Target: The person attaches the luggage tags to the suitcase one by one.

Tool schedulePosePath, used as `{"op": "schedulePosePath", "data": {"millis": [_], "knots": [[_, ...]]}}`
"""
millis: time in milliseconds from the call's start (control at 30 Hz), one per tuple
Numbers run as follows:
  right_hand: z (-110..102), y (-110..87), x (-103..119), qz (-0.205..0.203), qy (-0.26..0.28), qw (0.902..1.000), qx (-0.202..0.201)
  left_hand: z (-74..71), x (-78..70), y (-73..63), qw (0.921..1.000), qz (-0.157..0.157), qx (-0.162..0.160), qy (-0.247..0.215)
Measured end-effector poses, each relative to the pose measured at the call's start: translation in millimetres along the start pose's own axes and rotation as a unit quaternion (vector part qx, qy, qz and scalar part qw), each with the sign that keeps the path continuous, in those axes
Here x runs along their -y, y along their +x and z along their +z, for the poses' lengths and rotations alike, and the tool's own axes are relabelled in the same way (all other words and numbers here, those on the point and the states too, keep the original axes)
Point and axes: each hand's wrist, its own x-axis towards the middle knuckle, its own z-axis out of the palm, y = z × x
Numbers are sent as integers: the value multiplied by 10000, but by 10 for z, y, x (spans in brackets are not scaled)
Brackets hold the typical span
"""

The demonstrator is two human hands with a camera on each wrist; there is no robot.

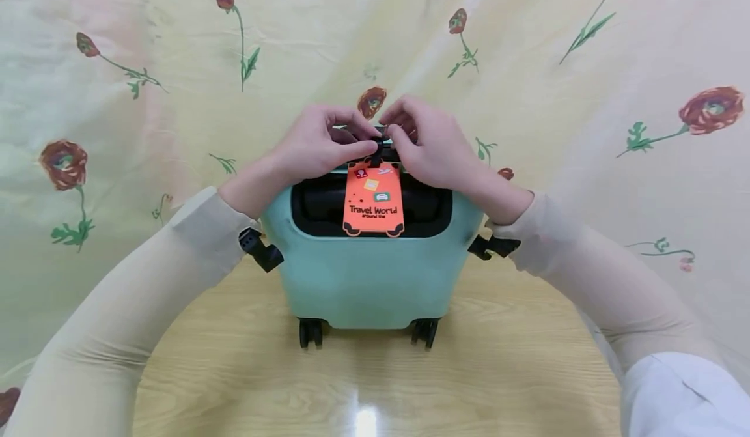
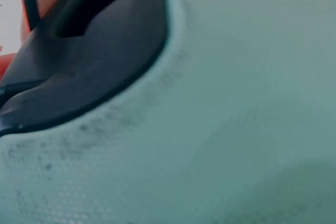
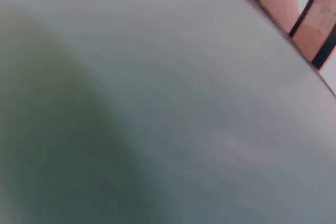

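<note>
A mint-green suitcase (image 1: 366,281) stands upright in the middle of the head view. An orange luggage tag (image 1: 373,206), printed "Travel World", hangs by its black strap (image 1: 376,158) in front of the black handle recess (image 1: 313,202). From the left, my left hand (image 1: 322,140) pinches the strap between thumb and fingers. My right hand (image 1: 436,140) has its fingers curled and its thumb against the strap's upper part; the fingertips partly hide it. Both wrist views are filled mostly by the green shell (image 2: 247,108), blurred in the right one.
Black caster wheels (image 1: 310,333) stand on a pale wood-grain surface (image 1: 234,372). Behind the suitcase hangs a cream cloth (image 1: 305,40) with red flowers. Black wrist mounts (image 1: 260,249) sit close to both sides of the suitcase.
</note>
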Motion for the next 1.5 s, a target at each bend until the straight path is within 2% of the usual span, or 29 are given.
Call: {"op": "schedulePosePath", "data": {"millis": [67,167,233,333,467,533,633,800,967,1167,1400,1500], "knots": [[-46,84,41,636,-41,9963,577,10,9,6,9997,251,-20,32],[-93,214,90,1173,56,9838,1354,21,37,-2,9987,506,-92,41],[-110,267,99,1362,291,9764,1651,31,55,-16,9982,580,-131,1],[-114,283,74,1528,884,9673,1822,52,73,-36,9980,613,-143,-25],[-92,225,14,1711,1634,9586,1583,80,64,-48,9986,497,-152,-89],[-79,189,-3,1671,1859,9587,1358,90,52,-44,9989,432,-155,-121],[-52,142,-2,1478,1945,9648,973,93,31,-34,9990,404,-173,-122],[17,77,24,950,1764,9789,393,76,16,-23,9988,456,-197,-38],[83,44,13,596,1747,9828,-13,70,21,-18,9975,656,-182,170],[76,50,-11,707,1482,9864,-43,71,35,-18,9949,846,-272,479],[41,33,-20,814,1403,9867,45,97,49,-2,9952,905,-322,201],[39,30,-5,891,1469,9851,7,97,44,-7,9936,1023,-389,270]]}}
